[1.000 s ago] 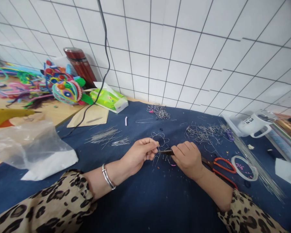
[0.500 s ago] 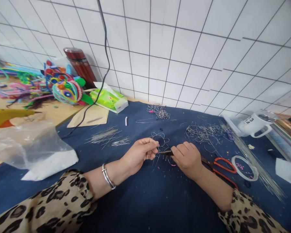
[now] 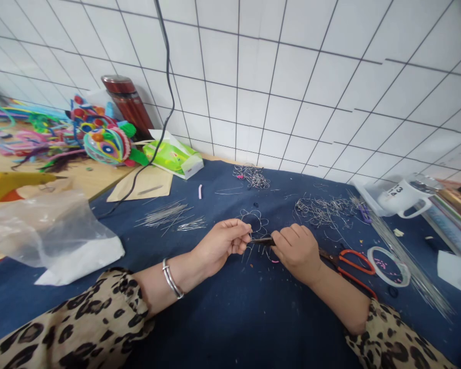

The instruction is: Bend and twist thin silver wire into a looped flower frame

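My left hand (image 3: 223, 243) is closed in a pinch on a thin silvery wire (image 3: 251, 234). From my right hand (image 3: 297, 253), which is wrapped round the grips, the dark narrow jaws of a pair of pliers (image 3: 264, 241) point left and meet the wire near my left fingertips. The handles are hidden in the palm. Just beyond the fingers is a flower-like shape of bent wire loops (image 3: 259, 218). More wire ends and a small pink piece (image 3: 274, 261) show below the jaws.
Scissors with orange handles (image 3: 356, 260) lie beside my right forearm, near a round clear dish (image 3: 401, 279) of pink beads. Tangled wire (image 3: 322, 210), straight wires (image 3: 165, 214) and a white mug (image 3: 403, 200) surround the work. A plastic bag (image 3: 54, 225) lies left; a black cord (image 3: 169, 77) hangs behind.
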{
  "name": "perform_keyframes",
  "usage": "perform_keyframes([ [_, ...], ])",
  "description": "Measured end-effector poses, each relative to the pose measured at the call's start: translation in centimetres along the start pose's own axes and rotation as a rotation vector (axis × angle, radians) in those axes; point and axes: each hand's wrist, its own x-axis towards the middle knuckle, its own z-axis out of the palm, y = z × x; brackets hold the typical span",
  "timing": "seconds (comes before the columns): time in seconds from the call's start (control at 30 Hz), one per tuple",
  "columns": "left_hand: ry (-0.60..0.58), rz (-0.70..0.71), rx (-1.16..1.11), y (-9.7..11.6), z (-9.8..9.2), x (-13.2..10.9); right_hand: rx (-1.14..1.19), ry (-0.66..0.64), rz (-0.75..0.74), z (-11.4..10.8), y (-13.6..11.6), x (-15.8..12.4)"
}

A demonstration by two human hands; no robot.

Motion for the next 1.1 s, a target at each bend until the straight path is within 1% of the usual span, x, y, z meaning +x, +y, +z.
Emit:
perform_keyframes([
  [0.6,0.001,-0.028,0.007,0.11,0.19,-0.11,0.002,0.02,-0.022,-0.13,-0.08,0.07],
  [0.8,0.028,0.024,0.055,0.07,0.29,-0.22,-0.014,0.022,-0.018,-0.2,-0.22,0.09],
  [1.1,0.067,0.09,0.199,0.13,-0.04,-0.1,-0.013,-0.035,-0.008,-0.38,-0.44,0.17],
])
